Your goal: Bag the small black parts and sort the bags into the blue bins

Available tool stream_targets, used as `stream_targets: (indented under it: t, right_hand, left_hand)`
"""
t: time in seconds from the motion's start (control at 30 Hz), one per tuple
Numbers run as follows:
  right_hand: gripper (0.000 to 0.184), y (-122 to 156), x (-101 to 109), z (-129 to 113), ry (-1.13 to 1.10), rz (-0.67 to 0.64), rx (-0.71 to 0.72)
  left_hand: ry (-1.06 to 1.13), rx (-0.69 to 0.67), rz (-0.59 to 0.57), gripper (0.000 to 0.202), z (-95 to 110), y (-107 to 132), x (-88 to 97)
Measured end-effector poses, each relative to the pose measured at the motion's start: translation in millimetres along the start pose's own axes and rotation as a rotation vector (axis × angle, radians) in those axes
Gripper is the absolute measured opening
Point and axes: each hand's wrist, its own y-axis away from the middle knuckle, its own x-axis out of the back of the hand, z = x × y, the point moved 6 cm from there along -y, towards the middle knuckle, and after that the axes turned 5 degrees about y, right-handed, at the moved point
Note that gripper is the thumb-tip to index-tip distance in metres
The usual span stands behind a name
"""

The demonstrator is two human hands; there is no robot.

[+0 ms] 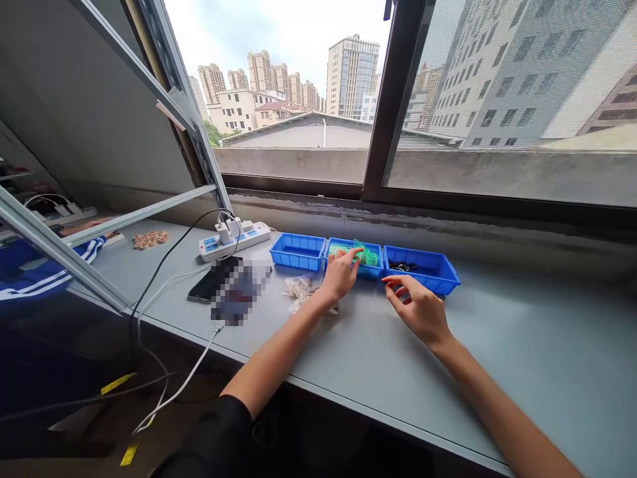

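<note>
My left hand [341, 273] reaches over the middle blue bin [355, 269], its index finger stretched out and its thumb apart. The fingertips are at a crumpled green plastic packet [368, 255]; more green pieces lie in that bin. My right hand [421, 309] hovers in front of the right blue bin [438, 287], thumb and index fingertips close together in a pinch. Whatever is between them is too small to make out. Small black parts [402, 266] lie in the right bin. Partly behind my left forearm are small clear plastic bags [301, 289].
The left blue bin [298, 260] adjoins the middle one. A power strip [233, 240] with plugs, a dark phone [206, 289] and a blurred-out patch lie leftward. A white cable [192, 375] hangs over the edge. Wooden pieces [150, 239] and another person's blue sleeve [40, 262] are beyond the metal frame [149, 216].
</note>
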Motion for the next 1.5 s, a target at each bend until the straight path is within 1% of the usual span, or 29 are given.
stream_targets:
  t: [0.13,0.2,0.37,0.57,0.63,0.7,0.8,0.87,1.0,1.1,1.17,1.23,1.37,1.5]
  right_hand:
    - [0.026,2,-1,-1,-0.007,-0.018,0.001]
    - [0.025,3,-2,-2,-0.012,-0.031,0.006]
    - [0.026,4,-3,-2,-0.015,-0.053,0.012]
    - [0.026,4,-4,-1,0.011,-0.060,0.002]
    - [0.026,4,-3,-2,0.009,-0.063,0.007]
    - [0.028,4,-3,-4,0.003,-0.060,0.018]
    - [0.030,4,-2,-6,0.000,-0.065,0.033]
    - [0.031,4,-3,-7,0.000,-0.078,0.041]
    - [0.032,5,-6,-5,0.024,-0.112,0.056]
    - [0.032,5,-10,-2,0.060,-0.161,0.071]
    - [0.034,5,-12,-1,0.068,-0.196,0.083]
    - [0.035,6,-13,-1,0.067,-0.227,0.093]
    - [0.037,7,-16,-2,0.067,-0.297,0.112]
    - [0.031,9,-19,0,0.062,-0.341,0.106]
  left_hand:
    - [-0.089,-0.070,-0.091,0.028,6,6,-5.7]
    - [-0.135,-0.076,-0.120,0.029,6,9,-8.2]
    - [-0.211,-0.084,-0.121,0.028,8,14,-11.4]
    - [-0.185,-0.080,-0.193,0.035,7,18,-16.6]
    - [-0.201,-0.070,-0.214,0.036,8,19,-16.1]
    - [-0.219,-0.078,-0.204,0.035,12,19,-12.5]
    - [-0.236,-0.154,-0.147,0.030,25,19,-2.6]
    - [-0.239,-0.220,-0.148,0.026,35,19,1.5]
    - [-0.257,-0.309,-0.262,0.025,48,22,-2.2]
    - [-0.291,-0.364,-0.337,0.021,49,25,-9.8]
    - [-0.315,-0.380,-0.360,0.020,48,25,-13.6]
    - [-0.332,-0.384,-0.357,0.021,46,25,-14.6]
    - [-0.352,-0.398,-0.313,0.022,47,24,-11.6]
    - [-0.331,-0.428,-0.285,0.021,49,25,-10.4]
